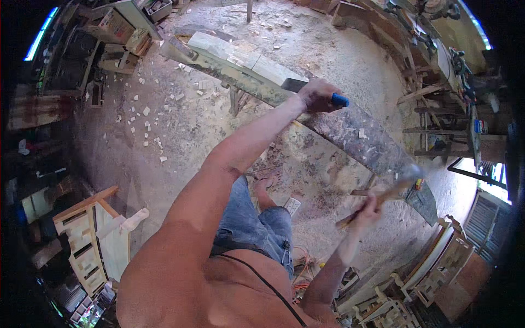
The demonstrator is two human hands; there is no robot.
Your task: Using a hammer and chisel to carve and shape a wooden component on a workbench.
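My left hand (317, 95) is wrapped round a chisel, whose blue handle end (340, 100) sticks out on the right side of the fist. The chisel's wide dark blade (293, 84) points left and meets the near right end of a pale wooden board (268, 68). That board lies lengthwise along a worn wooden bench (350, 128). Lower right, my right hand (369, 210) grips a hammer by its wooden handle (389, 193). The hammer's head (411, 173) is smeared by motion and is well apart from the chisel.
Several small wood chips (146, 111) litter the dusty floor. A white power strip (292, 206) and orange cords (301, 279) lie near my legs. Wooden furniture frames (82, 246) stand at lower left, others (443, 262) at lower right. Shelves and timber (437, 104) line the right wall.
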